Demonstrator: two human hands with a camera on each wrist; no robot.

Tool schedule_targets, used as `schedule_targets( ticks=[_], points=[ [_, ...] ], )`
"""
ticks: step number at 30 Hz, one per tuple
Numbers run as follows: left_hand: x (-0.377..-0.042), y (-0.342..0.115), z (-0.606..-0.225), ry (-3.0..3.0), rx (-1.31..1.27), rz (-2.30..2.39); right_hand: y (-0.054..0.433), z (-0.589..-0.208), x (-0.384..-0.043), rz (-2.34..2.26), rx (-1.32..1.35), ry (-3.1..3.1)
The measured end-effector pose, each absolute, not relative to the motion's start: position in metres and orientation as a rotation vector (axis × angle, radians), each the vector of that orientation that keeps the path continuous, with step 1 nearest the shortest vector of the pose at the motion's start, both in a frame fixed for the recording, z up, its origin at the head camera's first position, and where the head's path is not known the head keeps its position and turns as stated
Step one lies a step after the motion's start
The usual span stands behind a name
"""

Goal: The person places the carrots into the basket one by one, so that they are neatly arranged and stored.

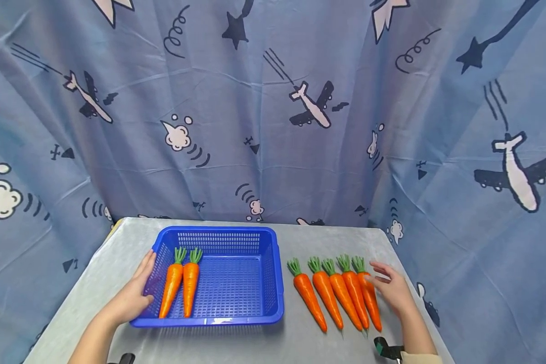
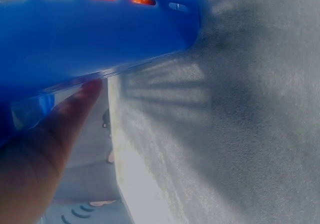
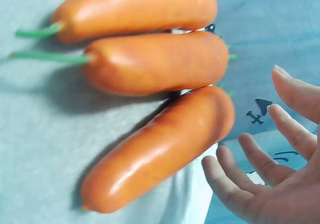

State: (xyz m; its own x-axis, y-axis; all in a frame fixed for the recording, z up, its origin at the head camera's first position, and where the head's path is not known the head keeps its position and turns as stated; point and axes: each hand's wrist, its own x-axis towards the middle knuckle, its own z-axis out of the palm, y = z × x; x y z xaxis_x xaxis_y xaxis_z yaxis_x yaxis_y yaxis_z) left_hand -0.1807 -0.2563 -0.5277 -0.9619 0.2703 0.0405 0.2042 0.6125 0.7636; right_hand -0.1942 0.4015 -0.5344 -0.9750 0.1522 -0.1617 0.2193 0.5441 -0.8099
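Note:
A blue plastic basket (image 1: 209, 321) with slotted walls stands on the left half of the table. Two orange carrots with green tops, one (image 1: 171, 285) beside the other (image 1: 190, 285), lie inside along its left wall. My left hand (image 1: 129, 298) rests against the basket's left side with extended fingers; a finger (image 2: 75, 108) touches the rim in the left wrist view. Right of the basket, several carrots (image 1: 325, 293) lie in a row, tops away from me. My right hand (image 1: 393, 288), fingers spread, is beside the rightmost carrot (image 1: 370, 301) and holds nothing.
A pale grey cover lies over the table (image 1: 236, 346). Blue curtains (image 1: 236, 151) printed with planes and stars hang behind the table and on both sides. Part of a dark device (image 1: 384, 349) shows at the right wrist.

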Motion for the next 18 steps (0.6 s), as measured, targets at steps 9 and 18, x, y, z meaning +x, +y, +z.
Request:
schedule_targets(
  ticks=[9,18],
  points=[
    [-0.179,-0.255,-0.527,2.75,0.406,1.288,0.408,-0.554,-0.198,-1.349,0.308,2.652],
    [-0.179,-0.255,-0.527,2.762,0.411,1.286,0.408,-0.561,-0.201,-1.311,0.284,2.65]
  ],
)
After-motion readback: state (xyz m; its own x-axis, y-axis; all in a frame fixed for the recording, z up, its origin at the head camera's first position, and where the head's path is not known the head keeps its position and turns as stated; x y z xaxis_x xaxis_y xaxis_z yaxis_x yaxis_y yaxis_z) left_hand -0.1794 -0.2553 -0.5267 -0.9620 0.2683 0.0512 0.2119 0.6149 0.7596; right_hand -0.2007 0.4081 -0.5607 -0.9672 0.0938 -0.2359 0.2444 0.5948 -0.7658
